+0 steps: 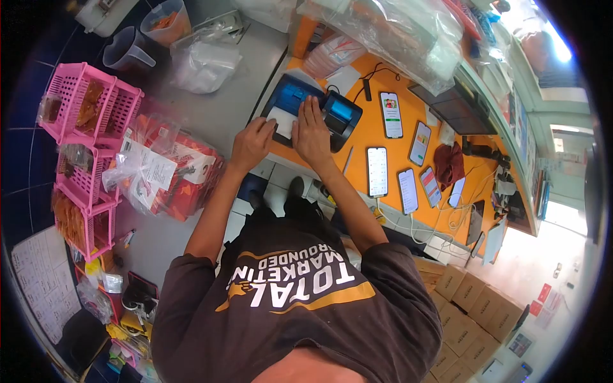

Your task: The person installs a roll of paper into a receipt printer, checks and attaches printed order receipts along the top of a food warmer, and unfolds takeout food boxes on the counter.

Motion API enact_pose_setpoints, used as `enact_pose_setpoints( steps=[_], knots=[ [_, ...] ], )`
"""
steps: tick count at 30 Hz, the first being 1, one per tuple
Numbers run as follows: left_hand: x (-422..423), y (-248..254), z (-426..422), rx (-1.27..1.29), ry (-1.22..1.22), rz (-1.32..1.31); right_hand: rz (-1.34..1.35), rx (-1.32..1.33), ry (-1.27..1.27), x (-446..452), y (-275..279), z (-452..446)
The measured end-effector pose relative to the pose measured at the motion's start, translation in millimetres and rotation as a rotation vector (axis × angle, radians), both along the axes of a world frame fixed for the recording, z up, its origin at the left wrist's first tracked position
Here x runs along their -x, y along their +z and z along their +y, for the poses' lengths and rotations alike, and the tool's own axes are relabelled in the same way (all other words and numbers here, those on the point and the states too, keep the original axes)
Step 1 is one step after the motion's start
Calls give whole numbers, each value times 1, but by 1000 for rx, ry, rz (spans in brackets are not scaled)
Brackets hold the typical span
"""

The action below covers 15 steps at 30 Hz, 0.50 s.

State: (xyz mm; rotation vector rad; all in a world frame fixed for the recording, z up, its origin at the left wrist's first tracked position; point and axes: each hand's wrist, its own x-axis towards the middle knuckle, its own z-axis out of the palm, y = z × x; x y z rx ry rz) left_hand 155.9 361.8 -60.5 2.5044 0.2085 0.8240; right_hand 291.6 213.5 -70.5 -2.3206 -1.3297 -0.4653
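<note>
A black device (pixel 340 142) with a blue-tinted interior lies on the orange desk, and white paper (pixel 283 120) sits in its left part. My left hand (pixel 253 143) is at the device's left edge, its bent fingers pressed together on the paper's edge. Beside it, my right hand (pixel 311 133) reaches over the device's middle with fingers stretched out, palm down, by the paper's right side. What lies under the right palm is hidden.
Several lit phones (pixel 377 171) with white cables lie on the orange desk (pixel 354 175) to the right. Leftward are pink baskets (pixel 80 105), red packages in plastic (pixel 185 169) and a clear bag (pixel 207 64). Cardboard boxes (pixel 469 319) are stacked at the lower right.
</note>
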Motion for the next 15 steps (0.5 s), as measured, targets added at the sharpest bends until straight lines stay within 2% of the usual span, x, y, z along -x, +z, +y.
enact_pose_setpoints(
  steps=[3,4,6,7,9,12,14,15],
  knots=[
    [8,-1,-1,45,25,-44,-1,33,8,-4,5,-4],
    [15,-1,-6,50,12,-43,84,19,18,0,10,-8],
    [18,2,-3,148,147,-43,146,-12,20,5,30,-13],
    [26,-2,-2,143,135,-52,181,-113,-27,15,46,-25],
    [46,-15,-6,247,82,132,208,-216,-73,38,57,-51],
    [65,-41,-17,310,16,119,295,-303,-183,71,34,-80],
    [62,-49,-25,313,1,96,470,-203,-185,89,11,-89],
    [56,-50,-27,310,-1,62,473,-199,-194,90,-2,-86]
  ],
)
